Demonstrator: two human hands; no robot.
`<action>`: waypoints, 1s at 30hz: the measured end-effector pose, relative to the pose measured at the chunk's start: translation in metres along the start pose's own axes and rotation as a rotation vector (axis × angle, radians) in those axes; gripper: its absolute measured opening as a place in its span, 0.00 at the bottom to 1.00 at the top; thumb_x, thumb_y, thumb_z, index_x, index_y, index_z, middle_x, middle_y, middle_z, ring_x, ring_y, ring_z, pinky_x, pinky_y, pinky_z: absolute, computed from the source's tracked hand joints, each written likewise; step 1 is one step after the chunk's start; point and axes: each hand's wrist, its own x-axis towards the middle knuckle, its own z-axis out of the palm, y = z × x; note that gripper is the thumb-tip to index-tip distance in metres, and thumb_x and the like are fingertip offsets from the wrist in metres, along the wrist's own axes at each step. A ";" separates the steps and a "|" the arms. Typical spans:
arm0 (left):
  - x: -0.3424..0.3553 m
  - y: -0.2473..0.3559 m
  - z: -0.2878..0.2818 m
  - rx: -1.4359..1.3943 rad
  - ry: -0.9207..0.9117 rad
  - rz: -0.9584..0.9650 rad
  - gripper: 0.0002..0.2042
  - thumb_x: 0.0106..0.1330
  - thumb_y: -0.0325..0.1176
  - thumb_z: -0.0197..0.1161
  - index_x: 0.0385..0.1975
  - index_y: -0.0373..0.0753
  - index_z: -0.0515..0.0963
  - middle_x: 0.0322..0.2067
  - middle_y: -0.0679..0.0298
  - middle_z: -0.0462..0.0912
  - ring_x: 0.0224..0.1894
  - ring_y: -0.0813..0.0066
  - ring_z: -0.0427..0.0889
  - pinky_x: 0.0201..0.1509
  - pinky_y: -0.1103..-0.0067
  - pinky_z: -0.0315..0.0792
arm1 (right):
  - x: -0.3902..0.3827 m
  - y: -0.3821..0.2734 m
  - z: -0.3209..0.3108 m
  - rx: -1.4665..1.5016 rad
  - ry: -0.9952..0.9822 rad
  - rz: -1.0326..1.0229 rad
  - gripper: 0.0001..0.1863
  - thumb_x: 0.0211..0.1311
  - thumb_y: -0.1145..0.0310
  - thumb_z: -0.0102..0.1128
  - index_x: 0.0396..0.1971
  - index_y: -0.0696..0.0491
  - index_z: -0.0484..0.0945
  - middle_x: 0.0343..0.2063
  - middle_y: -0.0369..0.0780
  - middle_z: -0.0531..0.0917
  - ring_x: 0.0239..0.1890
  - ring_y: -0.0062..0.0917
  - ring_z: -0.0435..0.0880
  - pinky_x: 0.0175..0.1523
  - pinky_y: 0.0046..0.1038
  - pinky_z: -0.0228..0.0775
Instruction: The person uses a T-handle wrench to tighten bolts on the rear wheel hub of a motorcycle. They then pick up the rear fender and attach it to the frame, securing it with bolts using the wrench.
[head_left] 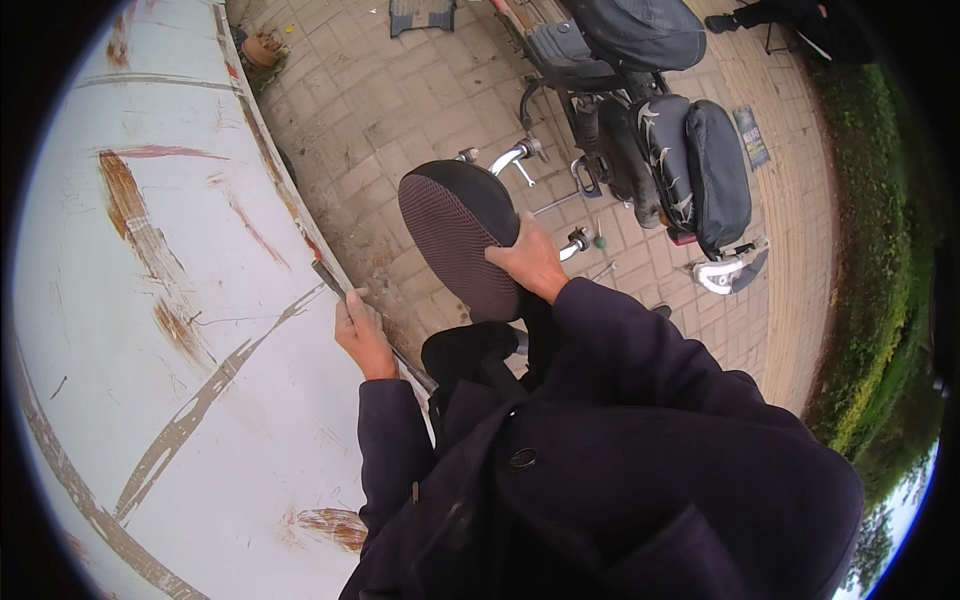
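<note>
My right hand [530,258] grips the edge of a padded seat [445,240], black at its far end with a brown-grey mesh cover, and holds it up above the paving. My left hand [365,335] is closed around a thin dark bar [327,276] along the edge of a large scuffed white panel [260,390]. Part of the bar is hidden by the fingers. Beyond the seat, chrome tubular parts [515,155] and a small wrench [525,172] show low down. A green-ended tool [600,241] is just right of them.
An electric bike [620,120] with black padded seats stands at the upper right, a chrome curved rack [730,272] at its rear. A dark mat [422,14] and a clay pot [262,50] are farther off. Someone in dark clothing [790,15] is at the far right, near a hedge [870,260].
</note>
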 end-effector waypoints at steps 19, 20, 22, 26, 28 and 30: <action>0.267 -0.015 0.265 0.184 -0.692 -0.095 0.15 0.78 0.42 0.54 0.36 0.35 0.77 0.21 0.78 0.61 0.22 0.91 0.57 0.26 0.85 0.53 | 0.160 0.066 0.082 -0.003 0.128 0.166 0.33 0.41 0.57 0.74 0.45 0.61 0.72 0.43 0.51 0.78 0.51 0.47 0.78 0.54 0.42 0.73; 0.271 -0.025 0.271 0.196 -0.712 -0.104 0.15 0.78 0.42 0.55 0.36 0.35 0.77 0.19 0.79 0.59 0.22 0.91 0.55 0.25 0.84 0.51 | 0.164 0.074 0.096 -0.018 0.118 0.190 0.34 0.41 0.57 0.74 0.48 0.60 0.72 0.43 0.51 0.78 0.51 0.47 0.79 0.54 0.42 0.73; 0.275 -0.049 0.276 0.227 -0.710 -0.136 0.15 0.78 0.42 0.55 0.35 0.35 0.77 0.18 0.80 0.58 0.21 0.92 0.53 0.25 0.84 0.49 | 0.170 0.094 0.124 -0.049 0.069 0.244 0.36 0.43 0.56 0.74 0.52 0.59 0.73 0.43 0.51 0.79 0.49 0.46 0.80 0.53 0.42 0.75; 0.277 -0.104 0.283 0.302 -0.701 -0.209 0.15 0.78 0.42 0.55 0.36 0.35 0.77 0.18 0.79 0.57 0.20 0.91 0.52 0.24 0.83 0.48 | 0.174 0.141 0.174 0.036 -0.054 0.268 0.36 0.44 0.54 0.72 0.50 0.62 0.72 0.45 0.53 0.79 0.52 0.46 0.79 0.55 0.42 0.74; 0.276 -0.132 0.290 0.298 -0.732 -0.208 0.15 0.78 0.40 0.54 0.36 0.34 0.78 0.19 0.79 0.58 0.20 0.90 0.54 0.24 0.84 0.49 | 0.172 0.166 0.198 0.067 -0.120 0.264 0.36 0.42 0.53 0.72 0.48 0.63 0.72 0.44 0.54 0.79 0.50 0.48 0.80 0.55 0.42 0.73; 0.272 -0.157 0.297 0.311 -0.749 -0.208 0.15 0.78 0.41 0.54 0.36 0.34 0.77 0.19 0.78 0.58 0.20 0.90 0.54 0.24 0.83 0.49 | 0.167 0.185 0.226 0.123 -0.212 0.279 0.37 0.42 0.52 0.72 0.47 0.63 0.72 0.42 0.54 0.80 0.49 0.49 0.81 0.55 0.42 0.73</action>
